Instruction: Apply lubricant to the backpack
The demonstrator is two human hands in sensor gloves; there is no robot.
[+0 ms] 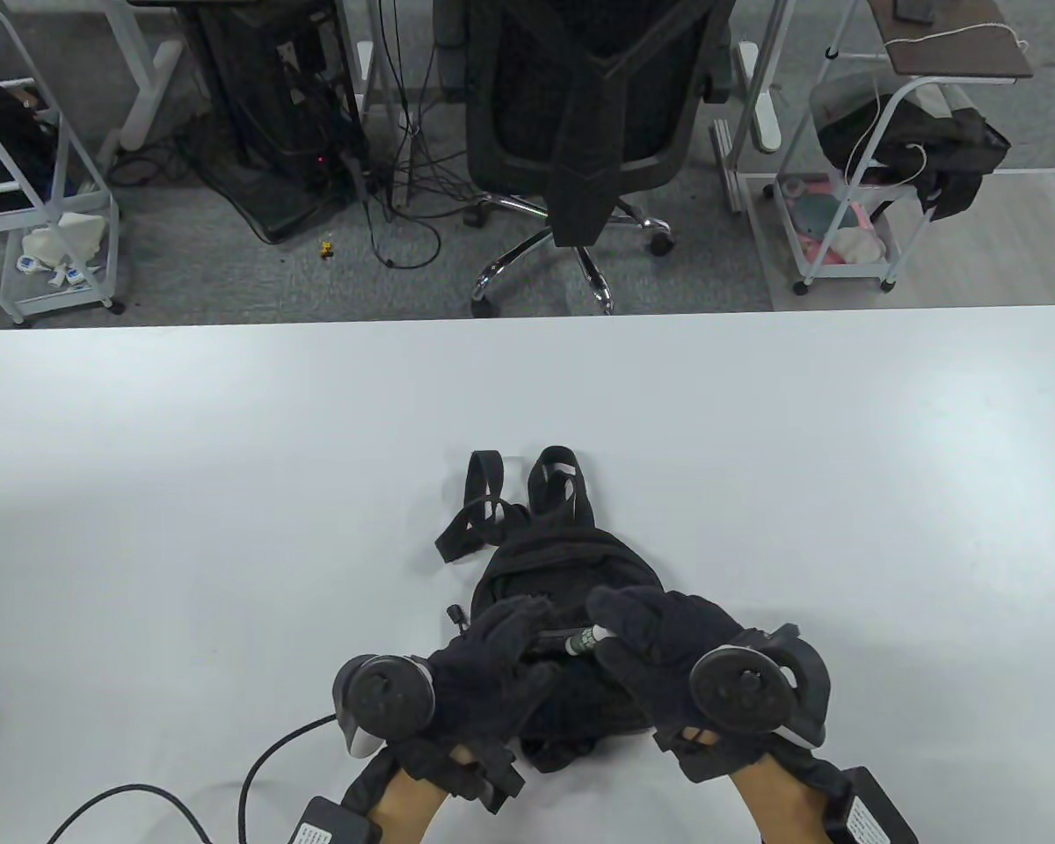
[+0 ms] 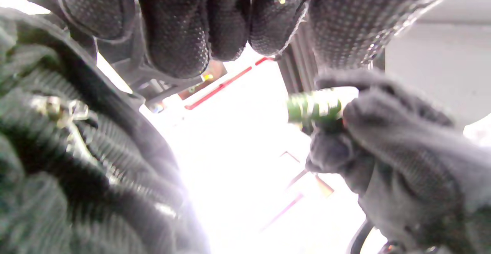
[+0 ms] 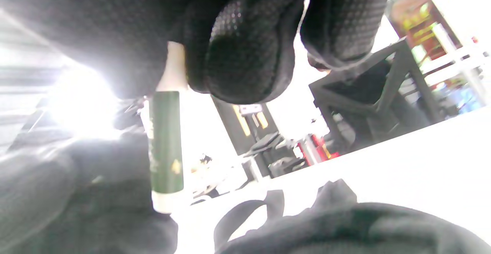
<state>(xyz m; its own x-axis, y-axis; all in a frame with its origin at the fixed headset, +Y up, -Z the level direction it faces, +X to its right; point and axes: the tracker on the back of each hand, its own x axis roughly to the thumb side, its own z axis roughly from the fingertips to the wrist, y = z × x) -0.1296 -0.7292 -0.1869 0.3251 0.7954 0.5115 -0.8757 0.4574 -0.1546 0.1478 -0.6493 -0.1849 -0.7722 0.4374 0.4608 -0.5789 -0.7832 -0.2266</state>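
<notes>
Matt black cloth backpack (image 1: 571, 563); smooth glossy table (image 1: 229, 457).

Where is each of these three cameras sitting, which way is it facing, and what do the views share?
Table view: above the table, looking down at the backpack; left hand and right hand enter from the bottom.
Left wrist view: low at the left wrist, facing the right hand; left fingers hang from the top.
Right wrist view: low at the right wrist, looking across the backpack; right fingers on top.
Shared: all three show the green lubricant tube.
</notes>
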